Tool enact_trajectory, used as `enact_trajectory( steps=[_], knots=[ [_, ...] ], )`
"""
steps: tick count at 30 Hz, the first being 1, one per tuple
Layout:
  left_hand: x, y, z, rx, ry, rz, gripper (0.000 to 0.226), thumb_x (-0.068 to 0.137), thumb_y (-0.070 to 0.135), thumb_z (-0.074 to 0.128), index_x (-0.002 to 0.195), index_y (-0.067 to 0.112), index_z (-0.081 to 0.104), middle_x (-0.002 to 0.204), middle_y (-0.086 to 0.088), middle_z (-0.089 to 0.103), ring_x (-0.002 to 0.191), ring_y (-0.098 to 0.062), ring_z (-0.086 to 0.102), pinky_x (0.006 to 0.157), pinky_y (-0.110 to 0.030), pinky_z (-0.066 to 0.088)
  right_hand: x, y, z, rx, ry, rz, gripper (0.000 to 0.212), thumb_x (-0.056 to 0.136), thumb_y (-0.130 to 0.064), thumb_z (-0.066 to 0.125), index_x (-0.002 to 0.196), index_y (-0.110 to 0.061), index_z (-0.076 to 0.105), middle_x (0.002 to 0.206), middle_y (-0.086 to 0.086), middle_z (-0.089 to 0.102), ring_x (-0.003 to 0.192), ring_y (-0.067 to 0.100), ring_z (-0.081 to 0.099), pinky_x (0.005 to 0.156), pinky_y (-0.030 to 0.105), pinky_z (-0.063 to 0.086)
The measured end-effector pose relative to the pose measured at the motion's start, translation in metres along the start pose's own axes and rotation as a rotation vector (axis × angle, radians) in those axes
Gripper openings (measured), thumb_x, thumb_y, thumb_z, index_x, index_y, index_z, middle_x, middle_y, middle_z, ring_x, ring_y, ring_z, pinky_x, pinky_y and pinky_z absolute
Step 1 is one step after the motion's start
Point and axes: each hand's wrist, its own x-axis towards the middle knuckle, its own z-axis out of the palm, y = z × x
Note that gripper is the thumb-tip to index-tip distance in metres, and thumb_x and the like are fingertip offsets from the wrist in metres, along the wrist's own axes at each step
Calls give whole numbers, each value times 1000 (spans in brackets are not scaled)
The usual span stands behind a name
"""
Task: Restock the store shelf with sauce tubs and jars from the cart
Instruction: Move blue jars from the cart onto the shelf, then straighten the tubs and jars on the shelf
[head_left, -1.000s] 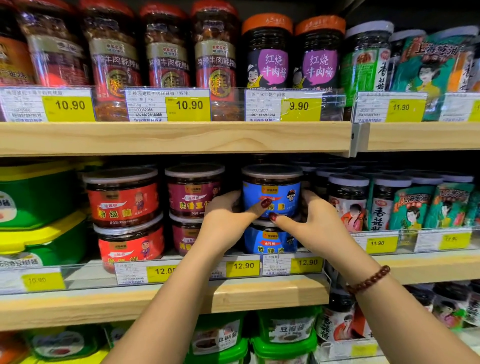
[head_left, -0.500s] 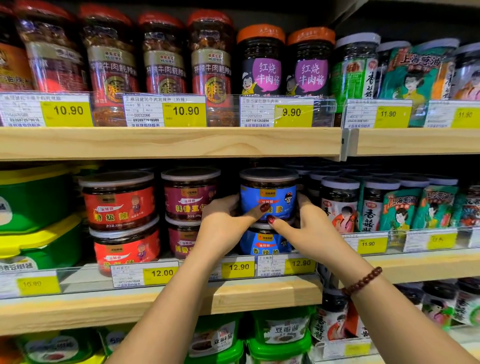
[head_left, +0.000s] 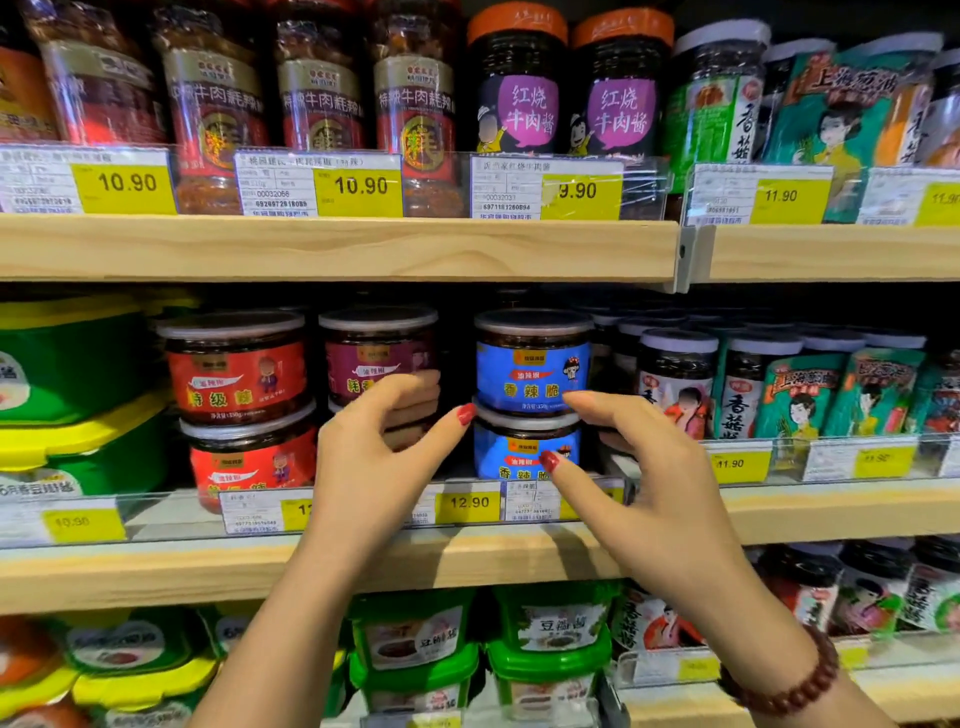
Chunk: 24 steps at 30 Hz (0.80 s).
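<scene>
Two blue-labelled sauce tubs stand stacked on the middle shelf: the upper blue tub sits on the lower blue tub. My left hand hovers just left of the stack, fingers loosely spread, holding nothing. My right hand is just right of the stack and in front of it, fingers relaxed, also holding nothing. Neither hand touches the tubs. The cart is out of view.
Left of the stack stand two maroon tubs and two red tubs, then green and yellow boxes. Dark jars fill the right. Tall jars line the upper shelf; green tubs sit below. Price tags front each shelf edge.
Both hands have let go of the upper blue tub and drawn back towards me and apart. The tub stays stacked on the lower one.
</scene>
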Motion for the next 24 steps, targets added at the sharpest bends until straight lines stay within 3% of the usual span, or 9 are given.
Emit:
enact_trajectory(
  steps=[5,8,11,14,15,17,19,24],
  knots=[
    [-44,-5,-35,88,140,10,29,75,27,73,102,30,67,100,16,69,96,2,64,81,-8,48,-23,-11,22,109,-81,-55,39,79,-41,64,116,-27,63,113,-21,60,109,-2,55,89,8,39],
    [-70,-15,-58,266,229,9,35,69,45,77,101,37,65,101,20,66,99,2,61,82,-9,46,-33,-17,41,185,-159,-86,39,80,-43,61,117,-31,60,115,-25,57,110,-6,51,88,2,35],
    [-98,-24,-85,556,261,40,35,74,48,63,106,34,64,104,23,62,100,5,57,83,-11,43,-41,-25,70,270,-233,-116,37,81,-40,64,116,-26,62,111,-17,60,106,-1,54,85,0,35],
    [-125,-26,-117,727,261,15,38,77,46,59,109,27,64,104,15,62,99,-3,57,83,-17,44,-52,-39,103,347,-343,-121,40,80,-47,58,117,-32,61,113,-25,55,109,3,54,92,16,42],
    [-135,-26,-130,755,275,-10,38,77,46,58,109,25,64,105,13,63,98,-4,57,85,-13,42,-57,-47,115,374,-381,-125,41,79,-49,56,117,-34,60,114,-27,54,110,2,54,94,19,42],
    [-154,-22,-157,813,317,-57,37,78,46,57,109,26,63,106,14,62,100,2,54,87,-4,36,-67,-67,136,418,-431,-146,42,77,-50,55,116,-34,61,114,-27,55,111,-2,51,96,9,35],
    [-172,-16,-184,883,369,-90,34,79,45,58,109,30,63,106,18,61,102,4,53,87,-4,35,-75,-90,155,447,-486,-160,43,76,-51,54,115,-35,61,115,-25,56,110,-5,49,94,1,28],
    [-214,-4,-253,971,484,-148,40,79,47,54,111,26,64,107,15,60,100,2,53,84,-4,38,-96,-152,200,495,-594,-210,40,77,-47,57,115,-35,62,114,-26,55,110,-3,51,91,0,30]
  ],
)
